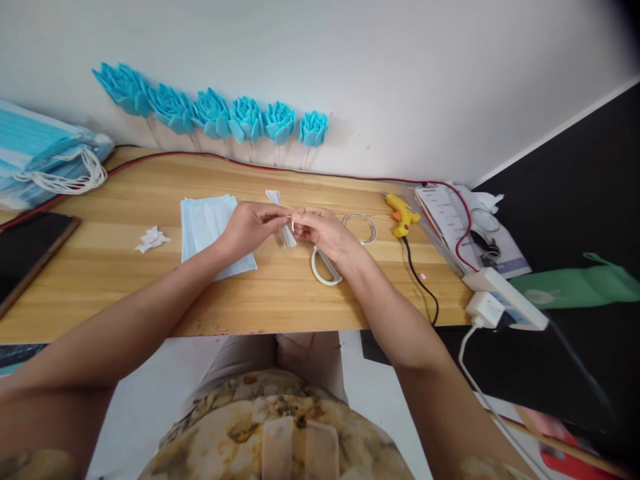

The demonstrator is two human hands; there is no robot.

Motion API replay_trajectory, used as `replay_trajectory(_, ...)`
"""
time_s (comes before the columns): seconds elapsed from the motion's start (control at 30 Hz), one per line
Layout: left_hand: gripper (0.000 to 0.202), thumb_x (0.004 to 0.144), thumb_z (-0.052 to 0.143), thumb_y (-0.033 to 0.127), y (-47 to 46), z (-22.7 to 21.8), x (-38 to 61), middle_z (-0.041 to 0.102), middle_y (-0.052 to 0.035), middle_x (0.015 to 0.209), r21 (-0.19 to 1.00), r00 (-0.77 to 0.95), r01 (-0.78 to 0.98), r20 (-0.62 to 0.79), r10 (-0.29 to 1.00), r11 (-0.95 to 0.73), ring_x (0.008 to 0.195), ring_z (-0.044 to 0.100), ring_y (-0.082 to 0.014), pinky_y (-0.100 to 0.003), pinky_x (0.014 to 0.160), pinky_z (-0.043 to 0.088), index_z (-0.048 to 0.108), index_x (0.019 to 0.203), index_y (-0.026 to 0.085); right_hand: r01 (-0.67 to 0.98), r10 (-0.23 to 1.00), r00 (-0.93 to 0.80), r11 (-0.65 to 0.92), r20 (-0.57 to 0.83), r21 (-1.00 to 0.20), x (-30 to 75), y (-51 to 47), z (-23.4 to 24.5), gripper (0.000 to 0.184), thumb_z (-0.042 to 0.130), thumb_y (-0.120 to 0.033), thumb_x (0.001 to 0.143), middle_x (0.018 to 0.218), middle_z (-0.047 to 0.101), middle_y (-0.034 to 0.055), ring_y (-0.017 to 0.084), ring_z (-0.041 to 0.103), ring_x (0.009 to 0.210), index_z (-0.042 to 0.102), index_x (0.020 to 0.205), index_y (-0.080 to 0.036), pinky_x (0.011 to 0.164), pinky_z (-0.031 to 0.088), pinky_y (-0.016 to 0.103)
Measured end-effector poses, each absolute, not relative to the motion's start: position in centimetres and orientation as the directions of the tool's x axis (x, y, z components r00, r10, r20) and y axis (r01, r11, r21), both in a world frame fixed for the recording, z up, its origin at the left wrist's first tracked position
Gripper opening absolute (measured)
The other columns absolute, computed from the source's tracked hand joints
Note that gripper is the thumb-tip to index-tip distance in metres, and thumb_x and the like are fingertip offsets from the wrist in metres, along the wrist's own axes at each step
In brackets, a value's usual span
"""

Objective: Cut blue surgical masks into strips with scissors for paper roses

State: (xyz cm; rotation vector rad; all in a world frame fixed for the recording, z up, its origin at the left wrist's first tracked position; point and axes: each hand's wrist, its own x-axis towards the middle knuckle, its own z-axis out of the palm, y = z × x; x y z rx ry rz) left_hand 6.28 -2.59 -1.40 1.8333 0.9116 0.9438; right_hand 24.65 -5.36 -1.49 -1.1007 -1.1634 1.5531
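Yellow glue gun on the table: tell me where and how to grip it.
Take the glue gun by its handle, probably from the near side: it lies flat, handle toward the person, nozzle pointing away and left, black cord trailing from the handle's end.

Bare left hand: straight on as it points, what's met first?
Most likely the bare right hand, fingertips straight ahead; a small white strip shows there too, depth unclear.

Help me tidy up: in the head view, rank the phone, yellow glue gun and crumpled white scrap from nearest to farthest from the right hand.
1. Yellow glue gun: right of the right hand.
2. Crumpled white scrap: to its left.
3. Phone: farthest left.
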Motion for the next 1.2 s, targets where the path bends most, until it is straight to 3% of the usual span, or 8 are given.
replay_trajectory(0.1,0.03,0.077,0.078,0.046,-2.5,-1.1,6.1,0.074,-0.0043,0.072,0.974,0.452,0.085,0.151,0.879,-0.211,0.063,0.065,-0.0158,-0.028,0.064,0.053,0.078,0.081,0.016,-0.137,0.979,-0.174,-0.135,-0.11,-0.981,24.9,-5.5,-1.0,0.035,0.079,-0.05,0.069,0.065,0.056,-0.0034,0.01,0.051,0.062,0.061,0.065,-0.019,0.064,0.045,0.024)
replay_trajectory(0.2,0.037,0.071,0.083,0.05,-2.3,-1.1,5.9,0.072,-0.0039,0.069,0.999,0.45,-0.036,0.036,0.892,-0.022,0.062,0.065,-0.0155,-0.029,0.065,0.055,0.075,0.079,0.015,-0.112,0.996,-0.081,-0.047,-0.038,-0.993,25.1,-5.6,-0.4,0.037,0.076,-0.055,0.073,0.078,0.065,-0.0009,0.011,0.057,0.071,0.071,0.086,-0.021,0.067,0.048,0.024)
replay_trajectory(0.3,0.041,0.065,0.086,0.053,-2.2,-1.3,6.0,0.071,-0.0033,0.069,0.994,0.46,-0.087,-0.014,0.888,0.061,0.062,0.066,-0.0157,-0.03,0.065,0.056,0.073,0.078,0.016,-0.035,0.997,-0.058,0.048,0.05,-0.998,25.0,-5.6,-0.4,0.039,0.079,-0.053,0.072,0.088,0.069,0.0001,0.012,0.06,0.079,0.072,0.097,-0.023,0.071,0.049,0.024)
replay_trajectory(0.5,0.037,0.07,0.085,0.049,-2.5,-0.9,6.1,0.068,-0.0016,0.061,1.0,0.538,0.016,0.001,0.843,-0.011,0.056,0.062,-0.0133,-0.027,0.06,0.052,0.073,0.077,0.015,0.151,0.978,-0.134,0.18,0.16,-0.972,24.8,-5.6,-1.2,0.026,0.075,-0.045,0.079,0.082,0.069,-0.0007,0.012,0.057,0.074,0.07,0.087,-0.021,0.071,0.045,0.026)
replay_trajectory(0.73,0.034,0.072,0.085,0.045,-2.5,-0.3,6.1,0.067,-0.002,0.059,0.997,0.518,0.071,-0.057,0.854,0.023,0.054,0.062,-0.0141,-0.027,0.057,0.051,0.072,0.075,0.014,0.384,0.952,-0.16,0.305,0.262,-0.872,24.7,-6.0,-0.4,0.021,0.059,-0.041,0.091,0.082,0.063,-0.0004,0.014,0.056,0.079,0.057,0.082,-0.022,0.069,0.041,0.027)
replay_trajectory(1.03,0.03,0.07,0.086,0.041,-2.2,-0.3,5.7,0.068,-0.0031,0.058,0.992,0.576,0.087,-0.126,0.808,0.092,0.054,0.063,-0.0146,-0.026,0.057,0.052,0.072,0.073,0.014,0.458,0.912,-0.203,0.411,0.357,-0.789,24.8,-6.2,-0.7,0.02,0.054,-0.039,0.095,0.092,0.066,0.0024,0.017,0.06,0.086,0.058,0.085,-0.023,0.077,0.045,0.03)
replay_trajectory(1.2,0.023,0.074,0.08,0.036,-2.2,-0.8,5.8,0.063,-0.0007,0.051,0.992,0.596,0.119,-0.107,0.796,0.045,0.049,0.059,-0.0124,-0.023,0.052,0.047,0.07,0.067,0.016,0.412,0.898,-0.222,0.439,0.379,-0.798,25.0,-6.3,-0.2,0.023,0.065,-0.039,0.09,0.116,0.071,0.004,0.02,0.063,0.105,0.066,0.11,-0.027,0.084,0.05,0.033)
